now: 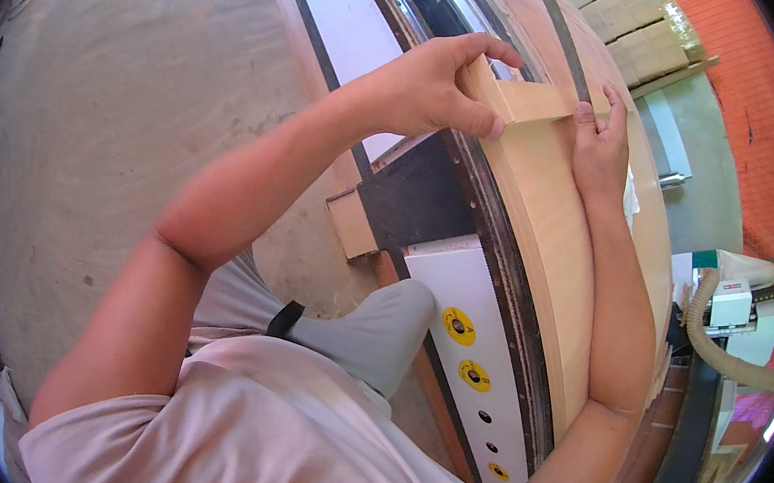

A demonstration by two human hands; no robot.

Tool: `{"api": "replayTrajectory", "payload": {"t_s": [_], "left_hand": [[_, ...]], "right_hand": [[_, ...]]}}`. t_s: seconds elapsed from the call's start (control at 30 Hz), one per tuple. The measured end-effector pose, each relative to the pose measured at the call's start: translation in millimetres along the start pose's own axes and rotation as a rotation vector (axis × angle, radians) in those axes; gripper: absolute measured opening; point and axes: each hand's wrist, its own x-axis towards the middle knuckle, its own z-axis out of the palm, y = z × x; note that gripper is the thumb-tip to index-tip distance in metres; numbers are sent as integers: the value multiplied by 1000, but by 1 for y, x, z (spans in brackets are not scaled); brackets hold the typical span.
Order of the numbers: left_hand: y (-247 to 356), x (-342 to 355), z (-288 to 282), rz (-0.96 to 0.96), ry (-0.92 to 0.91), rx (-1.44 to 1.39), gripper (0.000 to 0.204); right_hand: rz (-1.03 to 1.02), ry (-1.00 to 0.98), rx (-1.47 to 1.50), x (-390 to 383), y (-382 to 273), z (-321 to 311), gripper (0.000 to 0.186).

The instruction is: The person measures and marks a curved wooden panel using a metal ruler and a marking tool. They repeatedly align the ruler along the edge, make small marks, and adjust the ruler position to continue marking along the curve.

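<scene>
Holding pale wooden piece (pixel 535 103): left hand (pixel 441 87), right hand (pixel 601 156)

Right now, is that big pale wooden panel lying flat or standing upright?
Flat: the pale panel shows its broad face upward, with the right forearm above it.

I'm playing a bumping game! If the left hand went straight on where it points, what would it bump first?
Probably the pale wood piece: its end sits right before the left hand. Whether any gap lies between them is hard to tell.
</scene>
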Motion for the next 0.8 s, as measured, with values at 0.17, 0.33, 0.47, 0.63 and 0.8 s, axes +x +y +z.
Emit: {"api": "replayTrajectory", "payload": {"t_s": [0.17,0.33,0.47,0.63,0.8], "left_hand": [[2,1,-6,15,-35,152,80],[-14,4,-14,55,-16,-98,57],[-24,4,-12,40,92,-228,32],[-23,6,-10,14,107,-174,24],[-22,12,-12,38,12,-221,24]], "right_hand": [[22,-25,41,2,0,1,58],[-30,-2,-26,0,-8,-3,57],[40,-39,-55,-1,-6,-5,56],[0,-46,72,2,1,-3,54],[15,-92,185,2,4,-3,51]]}}
